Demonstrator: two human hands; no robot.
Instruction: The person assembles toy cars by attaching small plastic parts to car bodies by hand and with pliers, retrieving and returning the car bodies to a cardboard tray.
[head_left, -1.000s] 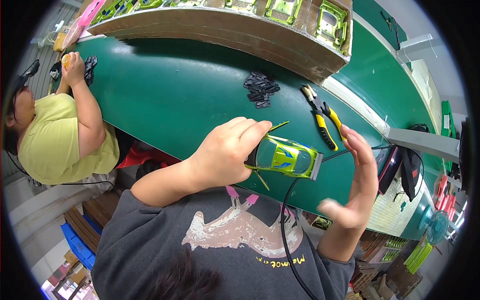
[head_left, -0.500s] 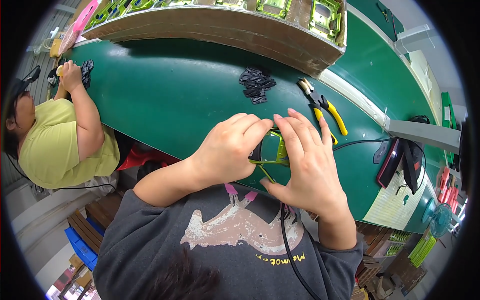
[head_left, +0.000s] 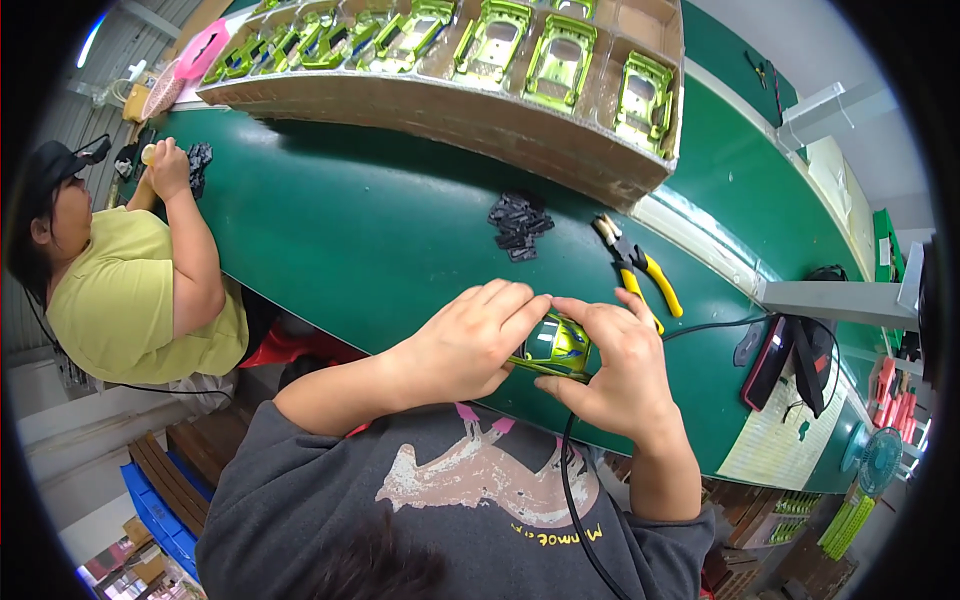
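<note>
A small glossy green toy car body (head_left: 556, 342) with dark windows and blue markings is held between my two hands, just above the near edge of the green table. My left hand (head_left: 478, 335) closes round its left end, fingers bent over the top. On the other end, my right hand (head_left: 612, 362) grips with the thumb below and the fingers along the far side. Both hands cover much of the body. Beyond them lies a pile of small black plastic parts (head_left: 519, 224). Pliers (head_left: 642, 268) with yellow and black handles rest close to my right fingers.
A cardboard box (head_left: 430, 112) with dividers holds several green car bodies at the back. On the right are a phone (head_left: 768, 364), a paper sheet (head_left: 772, 438), a black cable (head_left: 715, 325) and a grey metal post (head_left: 845, 303). A co-worker (head_left: 140, 280) sits at left.
The car body has turned in my hands, so its window and blue markings now face up. My view has tilted, showing more of the box. The co-worker's hand stays raised.
</note>
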